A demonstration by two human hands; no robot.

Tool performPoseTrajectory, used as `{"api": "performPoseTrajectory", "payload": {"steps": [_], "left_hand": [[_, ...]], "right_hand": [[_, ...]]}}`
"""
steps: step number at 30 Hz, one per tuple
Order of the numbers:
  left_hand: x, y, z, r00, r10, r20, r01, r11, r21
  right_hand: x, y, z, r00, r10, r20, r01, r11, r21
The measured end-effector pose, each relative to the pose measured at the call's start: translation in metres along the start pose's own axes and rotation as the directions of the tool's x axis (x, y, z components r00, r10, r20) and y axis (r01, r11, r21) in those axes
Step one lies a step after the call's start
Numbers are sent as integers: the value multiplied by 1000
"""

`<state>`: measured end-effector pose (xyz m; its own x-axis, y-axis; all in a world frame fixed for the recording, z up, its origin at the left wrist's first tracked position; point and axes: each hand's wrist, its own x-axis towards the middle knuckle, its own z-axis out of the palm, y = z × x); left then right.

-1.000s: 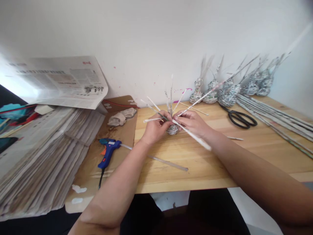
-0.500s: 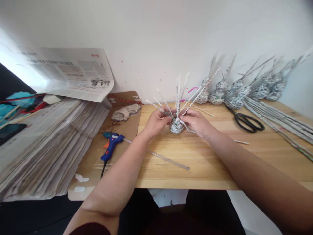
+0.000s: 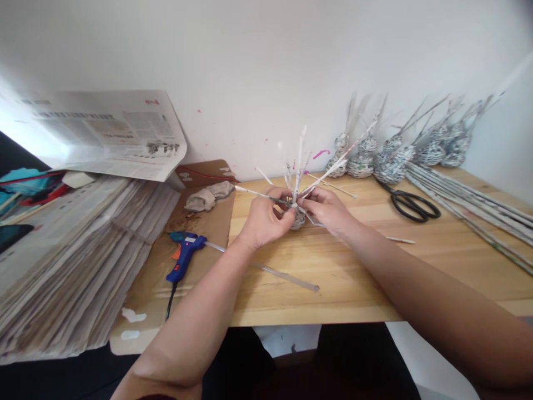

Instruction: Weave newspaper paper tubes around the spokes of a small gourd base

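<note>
In the middle of the table stands a small woven newspaper piece (image 3: 298, 220), round at the base, with several rolled paper sticks (image 3: 300, 155) fanning up out of it. My left hand (image 3: 270, 216) wraps its left side, thumb and fingers closed near the neck, partly covering the base. From the right, my right hand (image 3: 322, 206) pinches at the neck, where a thin paper strip bends out below the fingers. Both hands touch the woven piece. The fingertips of the right hand are partly hidden among the sticks.
A blue glue gun (image 3: 183, 258) with a long glue stick (image 3: 287, 276) lies left, on cardboard. Stacked newspapers (image 3: 91, 266) rise at far left. Black scissors (image 3: 412, 205), loose paper rods (image 3: 474, 205) and several woven gourd shapes (image 3: 391, 161) are at right. A crumpled cloth (image 3: 208, 197) lies behind.
My left hand has shifted over the front of the woven piece and covers more of it. The paper sticks have turned, one now pointing low to the left. The view moved slightly.
</note>
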<state>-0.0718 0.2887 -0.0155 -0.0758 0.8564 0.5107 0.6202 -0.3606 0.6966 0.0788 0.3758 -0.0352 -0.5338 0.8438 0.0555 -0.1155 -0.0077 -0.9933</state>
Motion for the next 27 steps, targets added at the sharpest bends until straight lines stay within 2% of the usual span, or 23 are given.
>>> {"api": "performPoseTrajectory", "payload": {"steps": [3, 6, 8, 10, 13, 16, 21, 27], "left_hand": [[-2, 0, 3, 994, 95, -55, -90, 992, 85], [-2, -4, 6, 986, 163, -42, -155, 977, 143], [-1, -7, 6, 992, 119, -47, -112, 984, 138], [0, -11, 5, 998, 21, -66, -17, 997, 70], [3, -15, 3, 992, -114, -57, 108, 989, -98], [5, -15, 2, 980, -195, -29, 188, 969, -157], [6, -10, 1, 972, -234, 11, 228, 933, -280], [6, -8, -2, 963, -268, 40, 266, 908, -325]], "right_hand": [[0, 0, 1, 1000, 10, 2, -10, 1000, 27], [-1, -3, 2, 999, 45, -4, -44, 998, 45], [-2, -4, 2, 998, 58, -5, -58, 998, 23], [-3, -5, 1, 999, 46, 2, -46, 999, -21], [-4, -4, 1, 999, -23, 24, 24, 997, -78], [-4, -1, 0, 993, -109, 49, 115, 985, -129], [-1, 2, -2, 973, -212, 88, 227, 949, -220], [-1, 0, -4, 974, -192, 122, 221, 925, -308]]}}
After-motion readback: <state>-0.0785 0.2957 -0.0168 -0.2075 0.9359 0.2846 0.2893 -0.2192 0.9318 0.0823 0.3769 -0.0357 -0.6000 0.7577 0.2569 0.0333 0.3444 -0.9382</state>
